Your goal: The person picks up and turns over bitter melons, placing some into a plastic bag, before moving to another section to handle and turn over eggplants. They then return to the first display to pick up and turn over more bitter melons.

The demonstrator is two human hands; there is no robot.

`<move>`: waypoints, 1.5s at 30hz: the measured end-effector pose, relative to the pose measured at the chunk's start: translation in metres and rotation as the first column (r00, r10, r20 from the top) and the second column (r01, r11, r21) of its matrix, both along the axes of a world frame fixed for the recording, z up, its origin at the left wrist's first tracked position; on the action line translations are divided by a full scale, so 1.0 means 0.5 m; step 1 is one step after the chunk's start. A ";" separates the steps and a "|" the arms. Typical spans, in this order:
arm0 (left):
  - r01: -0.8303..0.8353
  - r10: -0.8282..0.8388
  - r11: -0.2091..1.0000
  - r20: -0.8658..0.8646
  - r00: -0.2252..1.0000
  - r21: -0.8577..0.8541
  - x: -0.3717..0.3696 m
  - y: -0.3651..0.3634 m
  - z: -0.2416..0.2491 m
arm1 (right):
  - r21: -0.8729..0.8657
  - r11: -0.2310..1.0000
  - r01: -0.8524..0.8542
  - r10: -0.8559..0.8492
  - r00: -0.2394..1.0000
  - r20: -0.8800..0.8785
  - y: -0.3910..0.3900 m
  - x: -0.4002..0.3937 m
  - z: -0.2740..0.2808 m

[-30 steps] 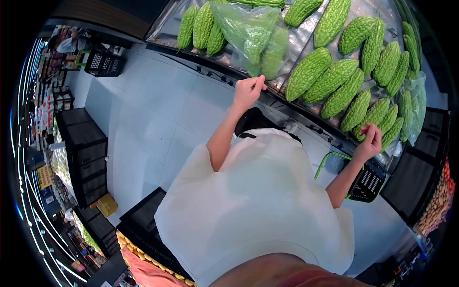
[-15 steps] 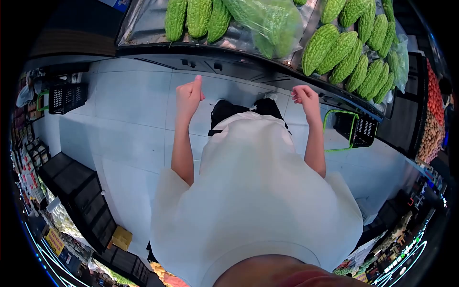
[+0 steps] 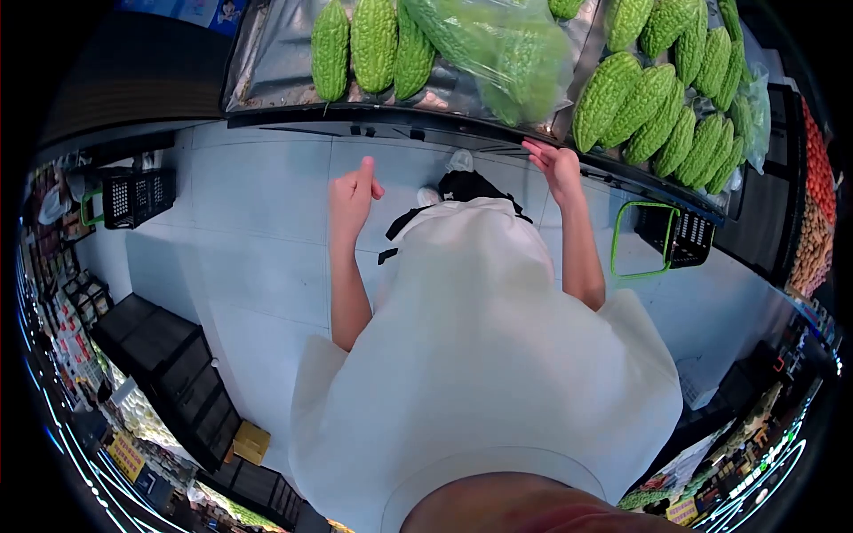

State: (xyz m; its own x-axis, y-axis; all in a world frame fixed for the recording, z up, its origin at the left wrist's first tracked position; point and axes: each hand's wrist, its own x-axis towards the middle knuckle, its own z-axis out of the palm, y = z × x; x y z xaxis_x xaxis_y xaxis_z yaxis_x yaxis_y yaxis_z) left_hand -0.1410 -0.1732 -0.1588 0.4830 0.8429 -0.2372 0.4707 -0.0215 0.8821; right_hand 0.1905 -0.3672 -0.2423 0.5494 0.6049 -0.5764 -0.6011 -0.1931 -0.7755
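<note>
My left hand (image 3: pixel 354 194) hangs over the floor, its fingers curled in with the thumb up and nothing seen in it. At the front edge of the produce shelf (image 3: pixel 293 115), my right hand (image 3: pixel 556 169) is held with its fingers stretched out, holding nothing. Beyond that edge lie several bitter melons (image 3: pixel 373 44) on silvery lining. A clear plastic bag (image 3: pixel 524 62) with bitter melons inside rests just beyond my right hand. More loose bitter melons (image 3: pixel 606 99) lie in slanted rows to the right.
A black basket with a green handle (image 3: pixel 689 238) stands on the floor at the right, another black basket (image 3: pixel 139 197) at the left. Dark crates (image 3: pixel 164 369) and a cardboard box (image 3: pixel 251 441) are at the lower left. Red produce (image 3: pixel 817 160) sits at the far right.
My right hand has moved up to the shelf edge and its fingers have straightened. My left hand keeps its shape. My legs and feet have shifted, and the view has moved slightly.
</note>
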 end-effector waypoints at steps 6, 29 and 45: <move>0.140 -0.140 0.990 0.019 0.990 0.004 0.124 0.107 0.005 | -0.142 0.983 0.112 -0.102 0.992 0.079 -0.051 0.027 -0.025; 0.342 -0.347 0.937 0.078 0.935 0.065 0.238 0.280 0.041 | -0.399 0.917 0.013 0.092 0.966 0.242 -0.060 0.007 -0.033; 0.155 -0.223 0.845 0.075 0.972 0.511 0.077 0.550 0.013 | -0.602 0.569 -0.561 0.821 0.427 0.378 0.345 -0.185 0.136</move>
